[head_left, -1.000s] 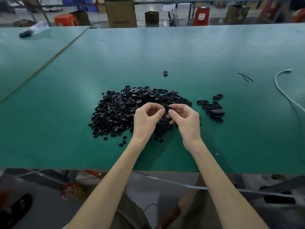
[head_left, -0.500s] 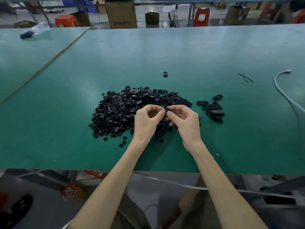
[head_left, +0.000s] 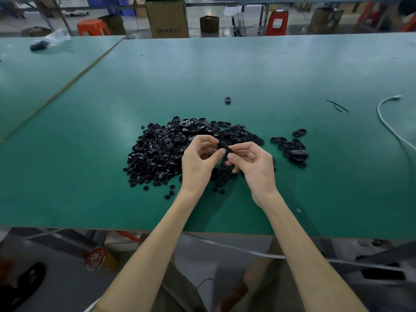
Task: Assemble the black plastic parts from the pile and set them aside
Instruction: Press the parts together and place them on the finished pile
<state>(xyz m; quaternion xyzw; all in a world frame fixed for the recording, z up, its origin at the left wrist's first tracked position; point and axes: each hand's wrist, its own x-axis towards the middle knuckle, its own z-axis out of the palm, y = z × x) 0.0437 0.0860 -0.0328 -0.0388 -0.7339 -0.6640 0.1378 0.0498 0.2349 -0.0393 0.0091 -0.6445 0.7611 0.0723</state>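
Over the pile (head_left: 162, 152) | left hand (head_left: 198, 163) and right hand (head_left: 255, 168) pinch one black part (head_left: 225, 147) | I judge mid-fit; next: snap, set aside.

Both hands (head_left: 227, 162) pinch a black part (head_left: 225, 147) above the pile (head_left: 162, 154).

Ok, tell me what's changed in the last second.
Little. Left hand and right hand keep pinching the part over the pile; it has turned, so more of it shows. Nothing taken or released. Pile, set-aside parts and cable unmoved.
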